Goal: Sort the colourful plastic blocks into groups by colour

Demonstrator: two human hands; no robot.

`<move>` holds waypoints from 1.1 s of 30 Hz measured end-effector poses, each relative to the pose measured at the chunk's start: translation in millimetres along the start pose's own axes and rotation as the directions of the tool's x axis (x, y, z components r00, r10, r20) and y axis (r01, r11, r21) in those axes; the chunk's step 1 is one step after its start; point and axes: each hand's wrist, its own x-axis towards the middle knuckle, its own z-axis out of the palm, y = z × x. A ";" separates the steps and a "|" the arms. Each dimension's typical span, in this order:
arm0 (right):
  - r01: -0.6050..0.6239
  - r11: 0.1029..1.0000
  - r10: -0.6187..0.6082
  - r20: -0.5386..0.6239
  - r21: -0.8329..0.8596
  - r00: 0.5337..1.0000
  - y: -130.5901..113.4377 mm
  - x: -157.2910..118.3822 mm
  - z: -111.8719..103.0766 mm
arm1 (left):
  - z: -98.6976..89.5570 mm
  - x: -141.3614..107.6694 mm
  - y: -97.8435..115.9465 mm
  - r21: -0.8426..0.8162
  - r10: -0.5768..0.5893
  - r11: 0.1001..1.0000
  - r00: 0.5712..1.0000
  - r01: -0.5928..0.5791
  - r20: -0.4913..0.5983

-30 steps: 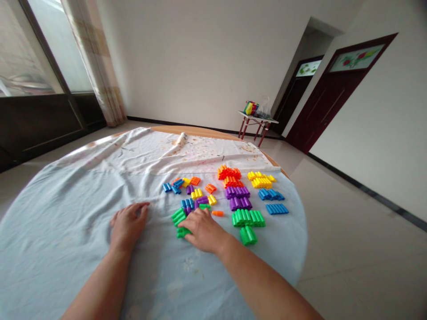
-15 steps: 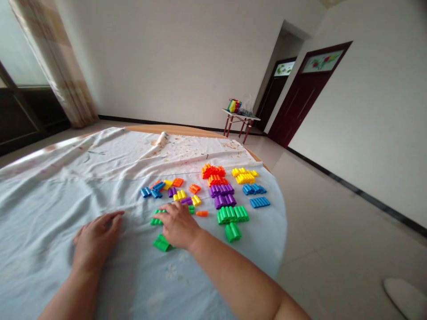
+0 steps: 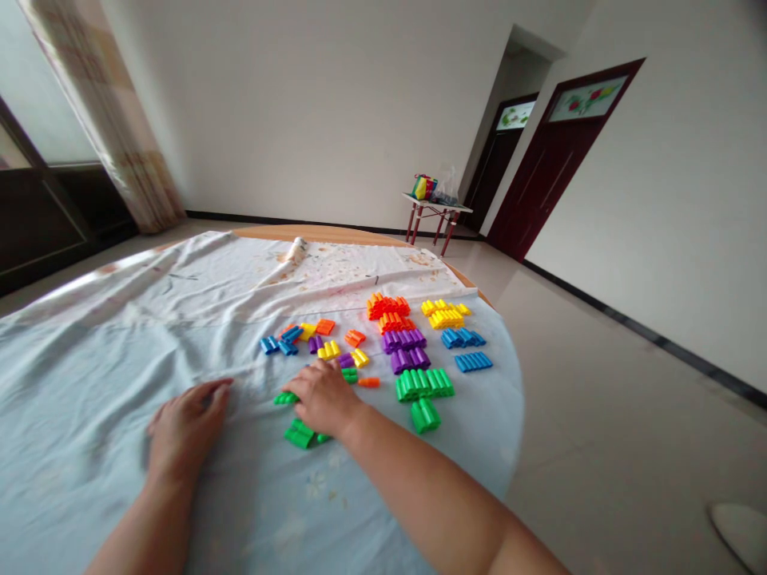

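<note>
My left hand rests on the light blue tablecloth with its fingers stretched out and nothing in them. Over the near pieces, my right hand has its fingers curled down on a green ribbed plastic block, which shows only at its left end. Closer to me lies another green block, partly beside the right wrist. Just beyond the right hand are a green piece, a single orange piece, a yellow block and a purple piece.
Sorted rows stand to the right: orange blocks, purple blocks, green blocks, yellow blocks and blue blocks. Loose blue pieces lie at the left. A small table with bags stands by the far wall.
The right hand has closed in over the green block, covering more of it. The left hand stays on the cloth. The whole view has shifted slightly.
</note>
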 end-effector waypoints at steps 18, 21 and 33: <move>-0.097 0.992 0.095 0.029 0.075 0.995 -17.6 -11.5 1.8 | -1.0 -6.9 6.0 -0.061 0.039 0.997 0.997 -0.043 -0.063; -0.094 0.992 0.092 0.035 0.086 0.995 -19.6 -10.1 2.5 | -0.7 -6.2 3.9 -0.059 0.040 0.997 0.997 -0.043 -0.060; -0.278 0.936 0.343 -0.396 0.215 0.851 46.3 -87.4 -56.1 | 2.1 -1.2 -1.6 -0.054 0.002 0.999 0.999 -0.004 -0.035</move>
